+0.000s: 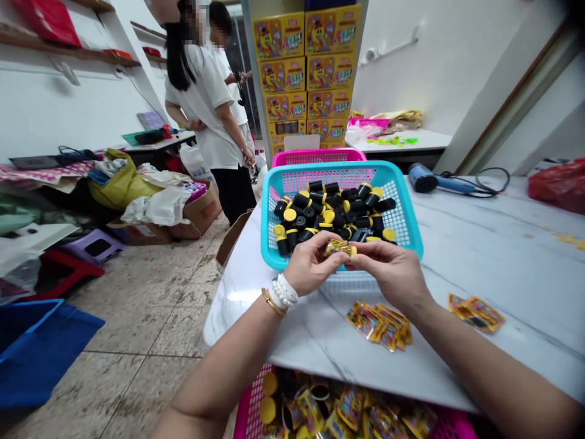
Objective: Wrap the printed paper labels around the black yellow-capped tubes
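Note:
Between my two hands is a small canister (338, 247) with a yellow printed sleeve, held over the near rim of a turquoise basket (269, 244). My left hand (315, 262) grips its left end, fingers closed. At its right end, the thumb and fingers of my right hand (388, 265) pinch it. Inside the basket lie many black canisters (338, 207) with yellow caps. Below my hands on the tabletop sits a loose pile of flat printed sleeves (381, 323); a smaller pile of sleeves (478, 312) lies to the right of my forearm.
Under the table's front edge, a pink basket (249, 405) holds sleeved canisters. A blue heat gun (439, 182) with its cord lies on the marble-patterned table (457, 244). Yellow boxes (306, 73) are stacked behind. Two people (205, 91) stand at the left; a blue bin (50, 353) is on the floor.

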`<state>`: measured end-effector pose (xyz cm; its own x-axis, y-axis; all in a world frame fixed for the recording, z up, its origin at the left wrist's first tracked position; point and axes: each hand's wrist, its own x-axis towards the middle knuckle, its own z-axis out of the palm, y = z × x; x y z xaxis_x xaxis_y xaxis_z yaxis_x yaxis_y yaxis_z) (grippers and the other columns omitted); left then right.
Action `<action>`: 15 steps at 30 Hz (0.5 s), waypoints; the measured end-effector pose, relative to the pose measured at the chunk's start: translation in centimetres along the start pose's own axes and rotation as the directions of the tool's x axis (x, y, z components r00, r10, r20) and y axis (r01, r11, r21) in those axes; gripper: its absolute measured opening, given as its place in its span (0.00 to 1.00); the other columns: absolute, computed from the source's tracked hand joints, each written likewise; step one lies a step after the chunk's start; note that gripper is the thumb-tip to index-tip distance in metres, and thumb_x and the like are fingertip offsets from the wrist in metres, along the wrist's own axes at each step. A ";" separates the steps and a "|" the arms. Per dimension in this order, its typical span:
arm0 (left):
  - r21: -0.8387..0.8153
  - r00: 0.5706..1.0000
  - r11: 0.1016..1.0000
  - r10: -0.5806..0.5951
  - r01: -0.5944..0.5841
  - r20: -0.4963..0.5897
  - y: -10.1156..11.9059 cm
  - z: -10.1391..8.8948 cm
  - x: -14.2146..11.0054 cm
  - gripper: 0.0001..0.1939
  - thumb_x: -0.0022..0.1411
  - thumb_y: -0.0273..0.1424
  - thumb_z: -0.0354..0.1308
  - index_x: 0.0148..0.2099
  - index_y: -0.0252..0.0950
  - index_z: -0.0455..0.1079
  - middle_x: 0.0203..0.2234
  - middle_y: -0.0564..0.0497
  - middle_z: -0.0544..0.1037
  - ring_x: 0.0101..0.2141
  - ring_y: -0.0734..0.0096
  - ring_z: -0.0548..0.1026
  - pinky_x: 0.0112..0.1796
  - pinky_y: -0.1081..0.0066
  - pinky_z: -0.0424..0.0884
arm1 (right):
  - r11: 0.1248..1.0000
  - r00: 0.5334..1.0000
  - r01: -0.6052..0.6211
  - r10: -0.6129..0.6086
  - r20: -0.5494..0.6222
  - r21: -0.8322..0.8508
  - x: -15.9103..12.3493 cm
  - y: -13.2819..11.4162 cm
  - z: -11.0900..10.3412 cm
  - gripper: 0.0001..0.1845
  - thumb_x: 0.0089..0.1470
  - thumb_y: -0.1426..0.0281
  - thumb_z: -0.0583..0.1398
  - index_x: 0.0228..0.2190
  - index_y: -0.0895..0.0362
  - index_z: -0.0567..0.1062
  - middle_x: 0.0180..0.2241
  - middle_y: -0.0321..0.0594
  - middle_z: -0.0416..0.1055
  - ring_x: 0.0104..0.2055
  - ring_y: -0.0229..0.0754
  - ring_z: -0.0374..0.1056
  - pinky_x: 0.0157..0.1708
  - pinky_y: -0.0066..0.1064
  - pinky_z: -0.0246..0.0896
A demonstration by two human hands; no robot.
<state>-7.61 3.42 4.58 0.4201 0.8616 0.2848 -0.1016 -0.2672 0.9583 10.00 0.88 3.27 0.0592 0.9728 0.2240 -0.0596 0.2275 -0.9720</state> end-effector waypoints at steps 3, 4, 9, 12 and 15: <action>-0.053 0.984 0.983 -0.177 0.178 0.021 0.0 0.1 0.0 0.22 0.60 0.50 0.61 0.36 0.35 0.67 0.22 0.57 0.71 0.16 0.80 0.66 0.18 0.78 0.62 | 0.993 0.979 -0.118 0.111 0.171 0.030 0.7 -0.3 -0.9 0.17 0.49 0.59 0.71 0.35 0.58 0.83 0.28 0.41 0.80 0.26 0.41 0.77 0.30 0.36 0.79; -0.062 0.971 0.969 -0.237 0.238 0.028 0.1 0.2 0.1 0.24 0.60 0.53 0.59 0.33 0.35 0.66 0.19 0.57 0.70 0.13 0.81 0.64 0.16 0.78 0.58 | 0.995 0.972 -0.098 0.094 0.214 0.009 1.0 -0.4 -1.3 0.18 0.50 0.59 0.71 0.39 0.57 0.83 0.32 0.42 0.81 0.28 0.40 0.77 0.32 0.36 0.79; -0.147 0.919 0.910 -0.372 0.389 0.129 0.0 0.2 0.0 0.30 0.58 0.60 0.57 0.32 0.34 0.67 0.15 0.54 0.72 0.10 0.78 0.65 0.11 0.79 0.54 | 0.979 0.929 0.187 -0.148 0.338 -0.085 1.6 -0.6 -2.6 0.17 0.44 0.65 0.74 0.39 0.50 0.84 0.47 0.44 0.77 0.46 0.46 0.77 0.42 0.37 0.80; -0.282 0.911 0.871 -0.348 0.402 0.223 -0.1 0.0 0.1 0.29 0.53 0.57 0.64 0.40 0.34 0.68 0.19 0.53 0.76 0.14 0.76 0.71 0.14 0.79 0.62 | 0.974 0.940 0.222 -0.201 0.275 -0.045 1.4 -0.4 -2.5 0.07 0.47 0.64 0.73 0.31 0.52 0.84 0.39 0.42 0.78 0.37 0.43 0.78 0.34 0.35 0.81; -0.305 0.908 0.862 -0.342 0.406 0.242 -0.2 -0.1 0.1 0.30 0.50 0.55 0.68 0.38 0.34 0.68 0.18 0.54 0.75 0.13 0.77 0.70 0.14 0.80 0.62 | 0.974 0.939 0.219 -0.196 0.282 -0.052 1.1 -0.4 -2.2 0.13 0.48 0.64 0.73 0.38 0.50 0.84 0.47 0.43 0.76 0.36 0.40 0.78 0.36 0.35 0.81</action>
<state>-7.61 3.59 4.43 0.6341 0.7696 -0.0750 -0.1923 0.2508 0.9488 12.30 1.79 3.70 -0.2138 0.8814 0.4211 0.0068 0.4324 -0.9016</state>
